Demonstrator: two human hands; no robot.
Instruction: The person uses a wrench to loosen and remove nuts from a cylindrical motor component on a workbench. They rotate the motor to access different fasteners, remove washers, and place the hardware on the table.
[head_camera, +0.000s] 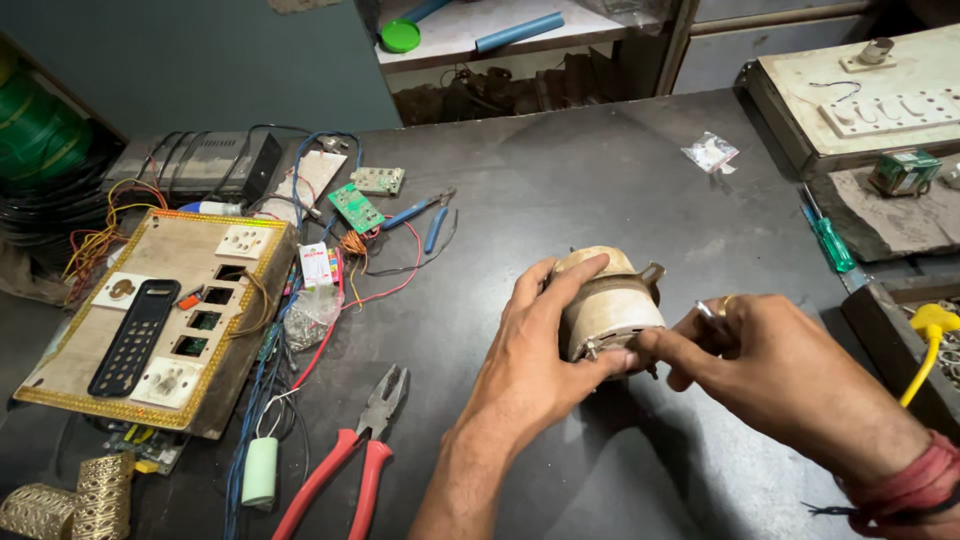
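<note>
A round, beige, dusty motor housing (610, 300) with metal lugs lies on its side on the dark table (560, 180). My left hand (535, 350) wraps over its left side and holds it steady. My right hand (760, 365) comes in from the right, its fingers pinched on a thin metal tool or screw (708, 312) at the housing's front rim, where my two hands' fingertips meet. A red thread band sits on my right wrist.
Red-handled pliers (355, 450) lie front left. A wooden switchboard (160, 320) with sockets and wires stands at the left. Green circuit boards (355, 207), blue-handled pliers (420, 212), a green screwdriver (830, 240), a small plastic bag (710, 152) and a white capacitor (260, 470) lie around.
</note>
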